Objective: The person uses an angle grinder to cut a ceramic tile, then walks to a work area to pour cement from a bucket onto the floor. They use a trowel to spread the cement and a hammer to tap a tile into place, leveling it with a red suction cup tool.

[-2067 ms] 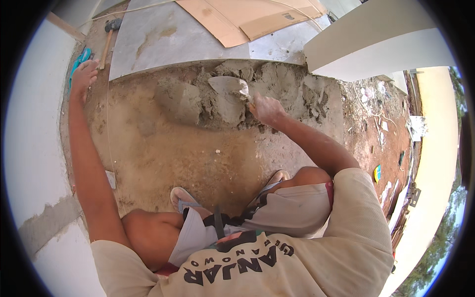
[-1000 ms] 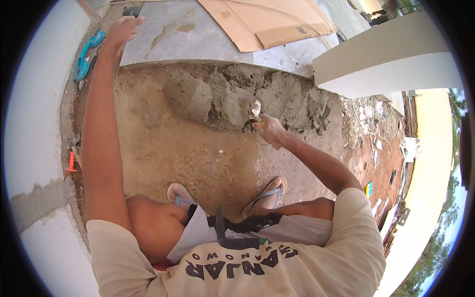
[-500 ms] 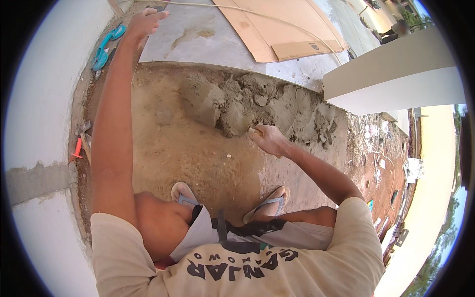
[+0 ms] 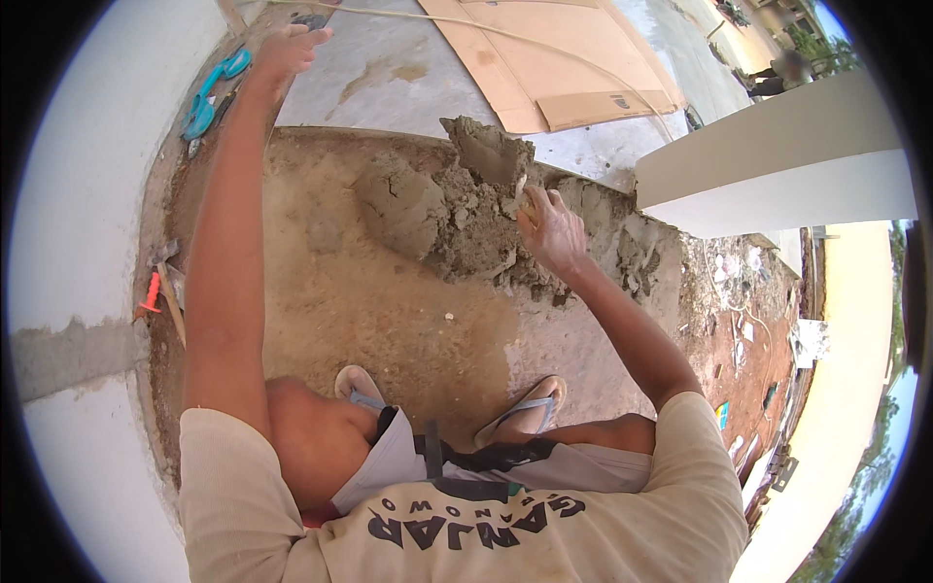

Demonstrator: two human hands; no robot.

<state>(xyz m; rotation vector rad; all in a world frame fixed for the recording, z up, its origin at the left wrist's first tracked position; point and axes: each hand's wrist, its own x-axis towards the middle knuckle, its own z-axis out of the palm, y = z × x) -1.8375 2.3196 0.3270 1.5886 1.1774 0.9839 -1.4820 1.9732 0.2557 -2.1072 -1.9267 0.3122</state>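
My right hand point(image 4: 556, 233) is closed round the pale handle of a trowel point(image 4: 522, 190). Wet grey mortar point(image 4: 484, 151) covers its blade, which is raised at the far edge of a long mortar heap point(image 4: 403, 209). The heap lies across brown, sandy ground, against the edge of a grey slab point(image 4: 389, 58). At the far left, my left arm is stretched out. My left hand point(image 4: 288, 53) has its fingers partly extended, with nothing visible in them, beside a small dark object point(image 4: 311, 20) on the slab.
Flattened cardboard point(image 4: 544, 58) and a pale hose point(image 4: 466, 21) lie on the slab. A pillar point(image 4: 768, 146) stands at right, a white wall point(image 4: 78, 175) at left. Along the wall are a turquoise tool point(image 4: 201, 112) and an orange-handled tool point(image 4: 153, 291). Litter dots the right side.
My right hand has moved away from me and slightly right, lifting the mortar-covered trowel blade into view above the heap. My left hand has barely shifted.
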